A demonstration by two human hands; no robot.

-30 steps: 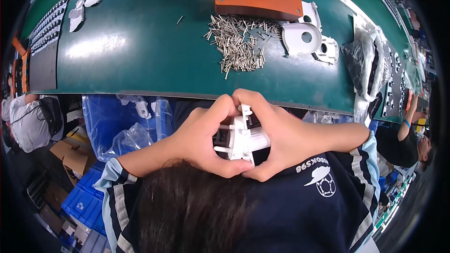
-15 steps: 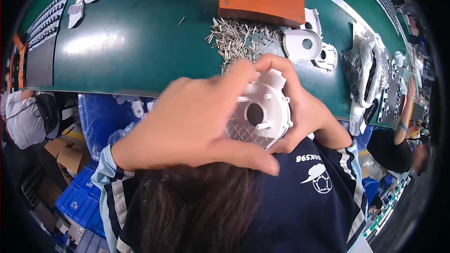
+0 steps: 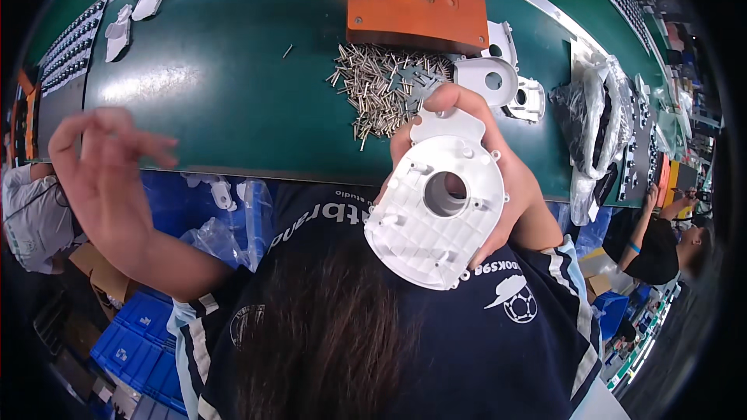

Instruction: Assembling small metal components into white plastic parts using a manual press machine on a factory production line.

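Observation:
A white plastic housing (image 3: 412, 241) with a round hole, small posts and a ribbed inner face is gripped by my right hand (image 3: 506, 179). The fingers wrap its far end and right edge. It hangs tilted in front of my chest, just off the bench's near edge. Far to the left, my left hand (image 3: 109, 187) is raised by the bench edge, its fingers loosely bent and apart, slightly blurred, with nothing visible in them. Beyond the housing lies a heap of metal pins or screws (image 3: 373, 82).
On the green bench (image 3: 226, 101) an orange fixture block (image 3: 412, 15) stands behind the heap. White covers (image 3: 489, 82) lie at its right, other white parts (image 3: 118, 33) far left. Clear plastic bags (image 3: 595, 120) sit on the right. Blue bins (image 3: 136, 327) are below left; co-workers sit at both sides.
My left hand has let go of the white housing and swung out to the left. The right hand keeps hold of the housing, which now shows its inner face more fully.

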